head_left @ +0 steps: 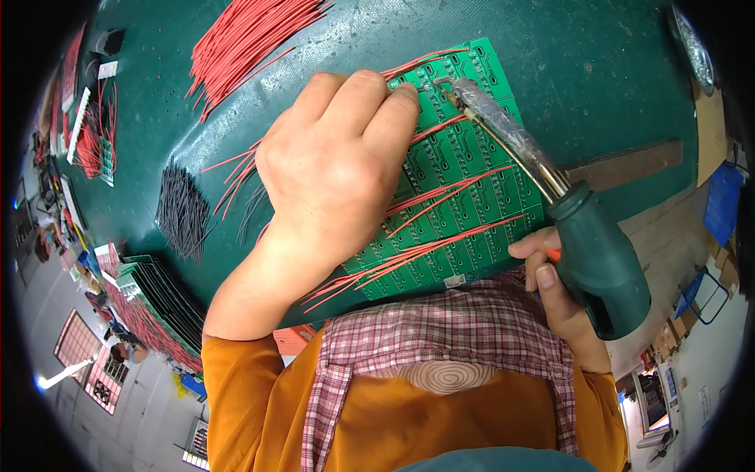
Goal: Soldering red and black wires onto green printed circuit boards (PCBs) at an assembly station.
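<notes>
My left hand (pixel 338 149) is closed above a green circuit board panel (pixel 452 161), its fingers curled and their tips hidden from view. Thin red wires (pixel 440 189) lie in rows across the panel, and some come out from under that hand on its left side. In my right hand (pixel 554 287) is a soldering iron (pixel 602 256) with a thick dark green handle. Its wrapped metal shaft slants up to the left, and the tip is at the upper part of the panel, close to my left fingers. An orange part shows beside the right fingers.
A large bundle of red wires (pixel 248 43) lies at the far left of the green table mat (pixel 377 27). Nearer is a pile of short black wires (pixel 182 208). Stacked boards with red wires (pixel 161 299) stand at the left edge. A flat bar (pixel 625 165) lies to the right.
</notes>
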A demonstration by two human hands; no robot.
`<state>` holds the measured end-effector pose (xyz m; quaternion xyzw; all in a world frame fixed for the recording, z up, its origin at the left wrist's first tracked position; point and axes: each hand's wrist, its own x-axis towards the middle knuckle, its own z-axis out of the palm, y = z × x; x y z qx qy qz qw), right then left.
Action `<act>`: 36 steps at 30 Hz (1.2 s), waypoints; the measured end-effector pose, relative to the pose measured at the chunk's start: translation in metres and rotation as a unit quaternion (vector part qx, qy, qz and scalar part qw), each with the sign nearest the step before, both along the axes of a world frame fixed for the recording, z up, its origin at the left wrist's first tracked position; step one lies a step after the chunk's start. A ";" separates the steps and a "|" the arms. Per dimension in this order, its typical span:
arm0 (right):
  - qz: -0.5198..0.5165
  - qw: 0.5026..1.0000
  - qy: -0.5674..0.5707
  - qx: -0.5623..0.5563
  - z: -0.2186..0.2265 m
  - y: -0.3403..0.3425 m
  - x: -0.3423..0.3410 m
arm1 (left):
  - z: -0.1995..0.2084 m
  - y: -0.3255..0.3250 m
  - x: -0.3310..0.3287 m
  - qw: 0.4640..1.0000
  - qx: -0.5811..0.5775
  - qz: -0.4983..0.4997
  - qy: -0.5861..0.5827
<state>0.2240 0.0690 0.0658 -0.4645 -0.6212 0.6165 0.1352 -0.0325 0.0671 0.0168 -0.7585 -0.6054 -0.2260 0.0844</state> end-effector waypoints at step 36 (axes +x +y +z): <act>-0.057 0.998 0.027 -0.018 -0.002 -0.001 0.003 | 0.005 0.013 0.012 0.998 -0.014 0.004 -0.055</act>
